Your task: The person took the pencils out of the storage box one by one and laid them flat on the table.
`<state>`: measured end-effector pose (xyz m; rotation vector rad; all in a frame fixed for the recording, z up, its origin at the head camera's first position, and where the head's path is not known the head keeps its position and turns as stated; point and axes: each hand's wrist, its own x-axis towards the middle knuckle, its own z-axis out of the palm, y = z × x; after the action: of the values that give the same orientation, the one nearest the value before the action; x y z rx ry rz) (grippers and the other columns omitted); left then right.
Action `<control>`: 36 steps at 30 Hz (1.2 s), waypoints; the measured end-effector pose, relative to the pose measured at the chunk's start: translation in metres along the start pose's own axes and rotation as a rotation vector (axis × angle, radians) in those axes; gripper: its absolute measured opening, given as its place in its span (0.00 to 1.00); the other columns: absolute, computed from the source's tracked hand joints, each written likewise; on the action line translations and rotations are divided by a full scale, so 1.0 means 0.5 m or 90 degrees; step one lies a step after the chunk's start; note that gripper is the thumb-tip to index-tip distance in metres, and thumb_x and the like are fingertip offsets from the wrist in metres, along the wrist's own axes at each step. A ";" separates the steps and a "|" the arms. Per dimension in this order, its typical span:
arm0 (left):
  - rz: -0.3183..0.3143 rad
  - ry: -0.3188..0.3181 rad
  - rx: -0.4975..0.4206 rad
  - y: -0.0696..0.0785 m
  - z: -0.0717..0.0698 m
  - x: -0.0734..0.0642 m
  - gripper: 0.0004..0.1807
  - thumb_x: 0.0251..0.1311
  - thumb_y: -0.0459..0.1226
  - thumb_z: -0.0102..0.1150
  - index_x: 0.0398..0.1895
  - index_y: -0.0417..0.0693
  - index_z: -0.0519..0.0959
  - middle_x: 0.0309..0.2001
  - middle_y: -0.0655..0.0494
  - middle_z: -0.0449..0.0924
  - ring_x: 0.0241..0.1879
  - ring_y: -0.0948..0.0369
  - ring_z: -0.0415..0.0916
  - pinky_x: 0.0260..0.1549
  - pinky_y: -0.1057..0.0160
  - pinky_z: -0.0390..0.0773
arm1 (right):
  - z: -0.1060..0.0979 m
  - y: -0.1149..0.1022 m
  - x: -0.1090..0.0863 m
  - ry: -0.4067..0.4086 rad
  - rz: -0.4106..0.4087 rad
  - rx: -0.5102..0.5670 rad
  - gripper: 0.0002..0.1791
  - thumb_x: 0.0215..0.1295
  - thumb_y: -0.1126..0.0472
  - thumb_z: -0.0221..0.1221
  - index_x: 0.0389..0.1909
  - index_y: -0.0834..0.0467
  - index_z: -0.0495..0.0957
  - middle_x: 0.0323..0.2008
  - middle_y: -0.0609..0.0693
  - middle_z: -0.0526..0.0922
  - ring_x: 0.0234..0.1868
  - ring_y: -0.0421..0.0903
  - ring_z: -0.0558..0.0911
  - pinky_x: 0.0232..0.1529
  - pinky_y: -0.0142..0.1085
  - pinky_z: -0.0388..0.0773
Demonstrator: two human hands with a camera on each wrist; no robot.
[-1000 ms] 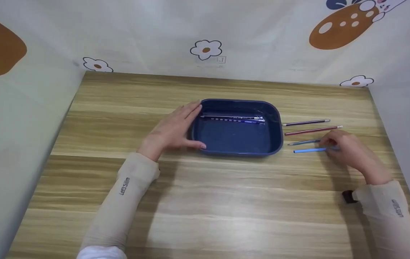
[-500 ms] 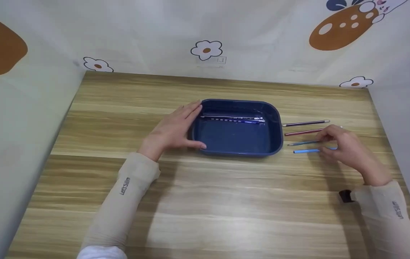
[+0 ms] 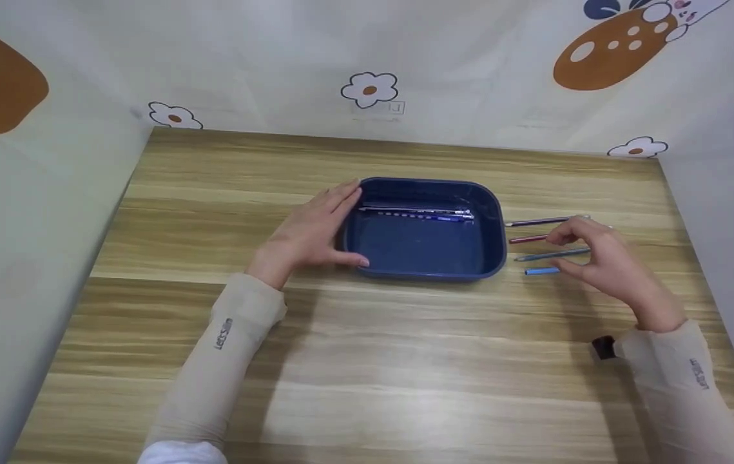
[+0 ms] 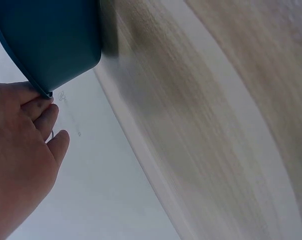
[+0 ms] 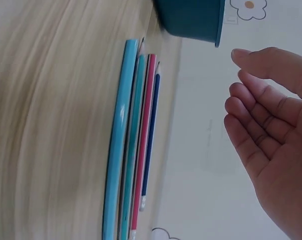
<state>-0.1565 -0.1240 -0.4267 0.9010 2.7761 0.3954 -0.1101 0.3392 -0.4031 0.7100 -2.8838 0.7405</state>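
Head view, right of frame: right hand (image 3: 610, 265) wide, empty, above pencils (image 5: 145, 115); advisable, pinch one mid-shaft (left hand (image 3: 307, 233), fingers spread, touching tray (image 3: 418, 248)).

The head view looks forward and down on the whole table (image 3: 405, 361), from farthest off. Both wrist views are nearer and rolled sideways: the left faces the left hand (image 4: 20, 145) and the blue bin (image 4: 50, 40), the right the right hand (image 5: 271, 120) and pencils (image 5: 144, 125). All three share the blue bin; head and right wrist share the pencils.
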 end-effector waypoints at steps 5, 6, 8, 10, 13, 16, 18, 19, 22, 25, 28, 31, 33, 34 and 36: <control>0.002 0.002 0.001 -0.001 0.000 0.000 0.69 0.47 0.75 0.58 0.81 0.46 0.41 0.82 0.54 0.34 0.81 0.53 0.37 0.82 0.54 0.41 | 0.008 -0.019 0.020 0.013 -0.033 0.031 0.17 0.50 0.73 0.72 0.41 0.62 0.81 0.38 0.52 0.86 0.42 0.35 0.80 0.48 0.15 0.72; 0.003 0.003 0.000 -0.001 0.001 0.000 0.69 0.47 0.75 0.58 0.81 0.45 0.42 0.82 0.53 0.35 0.81 0.53 0.37 0.82 0.54 0.41 | 0.010 -0.022 0.025 0.017 -0.040 0.034 0.17 0.50 0.73 0.72 0.41 0.62 0.81 0.38 0.51 0.86 0.42 0.36 0.81 0.48 0.15 0.72; 0.005 0.003 -0.001 -0.002 0.001 0.000 0.69 0.47 0.75 0.58 0.81 0.45 0.42 0.82 0.53 0.35 0.81 0.54 0.37 0.82 0.54 0.41 | 0.015 -0.027 0.032 0.026 -0.050 0.040 0.17 0.50 0.73 0.72 0.41 0.61 0.82 0.38 0.51 0.86 0.42 0.37 0.82 0.48 0.13 0.72; 0.008 0.005 -0.003 -0.002 0.001 0.000 0.69 0.47 0.75 0.59 0.81 0.44 0.43 0.82 0.52 0.35 0.81 0.54 0.38 0.82 0.54 0.41 | 0.020 -0.032 0.040 0.031 -0.056 0.050 0.17 0.50 0.73 0.72 0.41 0.62 0.82 0.38 0.51 0.86 0.41 0.37 0.82 0.48 0.13 0.72; 0.008 0.004 -0.003 -0.003 0.002 0.000 0.69 0.47 0.75 0.58 0.81 0.44 0.43 0.82 0.53 0.35 0.81 0.54 0.37 0.82 0.54 0.40 | 0.028 -0.041 0.052 0.031 -0.061 0.060 0.17 0.50 0.73 0.72 0.41 0.61 0.82 0.38 0.51 0.86 0.42 0.36 0.81 0.47 0.15 0.73; 0.008 0.003 -0.001 -0.003 0.001 0.001 0.69 0.47 0.75 0.58 0.81 0.45 0.42 0.82 0.53 0.35 0.81 0.54 0.37 0.82 0.54 0.40 | 0.038 -0.050 0.065 0.025 -0.063 0.069 0.16 0.50 0.72 0.72 0.41 0.61 0.82 0.39 0.51 0.86 0.43 0.34 0.80 0.48 0.17 0.74; 0.007 0.002 0.000 -0.003 0.001 0.001 0.69 0.47 0.75 0.58 0.81 0.45 0.42 0.82 0.53 0.35 0.81 0.54 0.37 0.82 0.54 0.40 | 0.045 -0.056 0.073 0.018 -0.065 0.076 0.16 0.51 0.71 0.72 0.42 0.60 0.82 0.40 0.51 0.85 0.43 0.35 0.80 0.48 0.16 0.73; 0.007 0.001 0.001 -0.003 0.001 0.001 0.69 0.47 0.75 0.58 0.81 0.45 0.42 0.82 0.53 0.34 0.81 0.54 0.37 0.82 0.54 0.40 | 0.048 -0.059 0.077 0.014 -0.066 0.080 0.16 0.52 0.70 0.72 0.42 0.61 0.82 0.40 0.50 0.85 0.44 0.36 0.80 0.49 0.15 0.72; 0.003 0.000 -0.001 -0.002 0.000 0.000 0.69 0.47 0.75 0.58 0.81 0.45 0.41 0.82 0.53 0.34 0.81 0.55 0.36 0.82 0.55 0.39 | 0.060 -0.069 0.090 0.006 -0.069 0.099 0.16 0.52 0.70 0.72 0.43 0.62 0.82 0.41 0.51 0.85 0.44 0.40 0.81 0.49 0.14 0.72; 0.000 -0.001 -0.001 -0.001 0.000 0.000 0.69 0.46 0.75 0.59 0.81 0.45 0.41 0.82 0.54 0.33 0.81 0.56 0.36 0.82 0.55 0.39 | 0.070 -0.081 0.105 -0.001 -0.077 0.119 0.16 0.53 0.70 0.72 0.44 0.63 0.81 0.42 0.52 0.85 0.45 0.42 0.81 0.50 0.19 0.76; 0.000 0.000 0.004 -0.001 0.000 0.000 0.69 0.46 0.76 0.58 0.81 0.45 0.41 0.82 0.54 0.34 0.81 0.55 0.36 0.82 0.55 0.40 | 0.081 -0.092 0.120 -0.003 -0.089 0.132 0.17 0.54 0.70 0.71 0.44 0.64 0.81 0.43 0.53 0.85 0.45 0.43 0.81 0.50 0.23 0.77; 0.002 0.000 0.008 -0.001 0.001 0.001 0.69 0.46 0.76 0.57 0.81 0.45 0.41 0.82 0.53 0.34 0.81 0.55 0.36 0.82 0.55 0.40 | 0.091 -0.102 0.132 -0.004 -0.094 0.140 0.16 0.55 0.69 0.71 0.45 0.64 0.81 0.43 0.52 0.85 0.45 0.44 0.82 0.50 0.27 0.79; 0.004 0.001 0.008 -0.001 0.001 0.001 0.69 0.46 0.76 0.57 0.81 0.45 0.41 0.82 0.53 0.34 0.81 0.55 0.36 0.82 0.55 0.41 | 0.099 -0.107 0.140 -0.004 -0.096 0.143 0.16 0.56 0.69 0.70 0.45 0.64 0.81 0.44 0.52 0.85 0.46 0.45 0.83 0.50 0.28 0.80; 0.004 0.002 0.004 -0.001 0.001 0.001 0.69 0.46 0.76 0.57 0.81 0.45 0.41 0.82 0.53 0.34 0.81 0.55 0.36 0.82 0.55 0.41 | 0.103 -0.110 0.144 -0.005 -0.096 0.147 0.15 0.56 0.69 0.70 0.45 0.64 0.81 0.44 0.53 0.85 0.46 0.46 0.83 0.51 0.29 0.80; 0.003 0.002 -0.001 -0.001 0.000 0.000 0.69 0.46 0.75 0.58 0.81 0.45 0.41 0.82 0.53 0.35 0.81 0.55 0.37 0.82 0.55 0.41 | 0.110 -0.114 0.152 -0.010 -0.092 0.155 0.15 0.58 0.68 0.69 0.45 0.64 0.81 0.44 0.53 0.84 0.47 0.47 0.84 0.52 0.27 0.80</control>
<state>-0.1568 -0.1245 -0.4272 0.9073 2.7763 0.4009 -0.1496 0.2371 -0.4124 0.9417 -2.7455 1.0813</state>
